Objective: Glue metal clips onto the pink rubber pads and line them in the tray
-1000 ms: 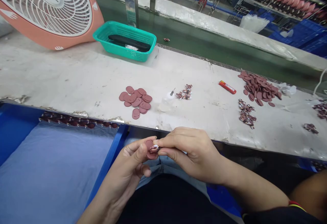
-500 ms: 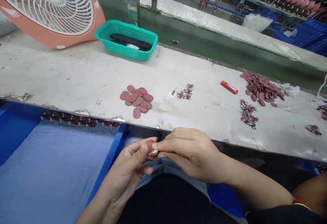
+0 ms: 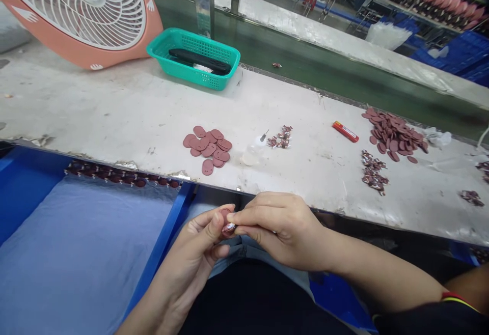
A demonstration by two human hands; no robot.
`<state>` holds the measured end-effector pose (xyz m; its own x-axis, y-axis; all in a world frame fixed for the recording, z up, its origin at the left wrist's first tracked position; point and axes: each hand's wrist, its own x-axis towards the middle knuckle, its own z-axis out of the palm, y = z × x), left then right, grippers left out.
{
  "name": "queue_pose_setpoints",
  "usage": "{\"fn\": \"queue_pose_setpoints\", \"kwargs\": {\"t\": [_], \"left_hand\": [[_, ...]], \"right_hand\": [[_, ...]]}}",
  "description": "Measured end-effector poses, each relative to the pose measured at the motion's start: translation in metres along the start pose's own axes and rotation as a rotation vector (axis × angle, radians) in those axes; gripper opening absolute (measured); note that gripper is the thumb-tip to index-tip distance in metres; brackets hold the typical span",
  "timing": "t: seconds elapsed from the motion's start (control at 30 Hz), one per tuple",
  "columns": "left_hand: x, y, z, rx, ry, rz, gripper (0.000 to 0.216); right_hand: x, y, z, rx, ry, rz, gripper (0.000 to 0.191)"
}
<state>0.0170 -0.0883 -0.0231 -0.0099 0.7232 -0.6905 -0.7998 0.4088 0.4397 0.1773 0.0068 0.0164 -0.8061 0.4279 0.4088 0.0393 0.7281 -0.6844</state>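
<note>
Tightly together, the left hand (image 3: 187, 256) and right hand (image 3: 280, 230) pinch a small maroon oval disc (image 3: 226, 218) just off the edge of the scuffed white bench (image 3: 114, 106).

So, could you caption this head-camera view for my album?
The left hand and right hand pinch a maroon oval disc at a workbench edge.

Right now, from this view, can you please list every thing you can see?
Fan: one, pink and white, far left on bench.
Basket: one, teal, at bench's back edge.
Black object: one, black, inside basket.
Oval discs: two piles, reddish-brown, bench centre and right.
Small printed pieces: several clusters, maroon and white, on bench.
Squeeze bottle: one, clear, bench centre.
Lighter: one, red, bench right.
Cloth: one, pale blue, lower left, below bench.
Held disc: one, reddish-brown, between both hands.
Left hand: one, pinching held disc.
Right hand: one, pinching held disc.
</note>
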Motion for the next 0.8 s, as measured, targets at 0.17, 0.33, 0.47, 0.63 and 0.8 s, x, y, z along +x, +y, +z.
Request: {"fn": "queue_pose_setpoints", "kwargs": {"t": [0.17, 0.33, 0.47, 0.63, 0.8], "left_hand": [[-0.002, -0.001, -0.002, -0.005, 0.028, 0.017, 0.023], [-0.002, 0.000, -0.003, -0.005, 0.045, 0.020, 0.015], [-0.002, 0.001, -0.004, -0.011, 0.037, 0.041, 0.014], [-0.003, 0.001, -0.005, -0.033, 0.037, 0.049, 0.012], [-0.004, -0.002, -0.009, -0.039, 0.007, 0.061, 0.015]], "right_hand": [[0.002, 0.002, 0.003, -0.010, -0.005, -0.003, 0.014], [0.003, 0.003, 0.005, -0.022, 0.003, -0.017, 0.014], [0.004, 0.003, 0.007, -0.017, 0.001, -0.017, 0.014], [0.005, 0.003, 0.011, -0.013, -0.007, -0.027, 0.013], [0.007, 0.001, 0.011, -0.017, -0.005, -0.034, 0.012]]}}
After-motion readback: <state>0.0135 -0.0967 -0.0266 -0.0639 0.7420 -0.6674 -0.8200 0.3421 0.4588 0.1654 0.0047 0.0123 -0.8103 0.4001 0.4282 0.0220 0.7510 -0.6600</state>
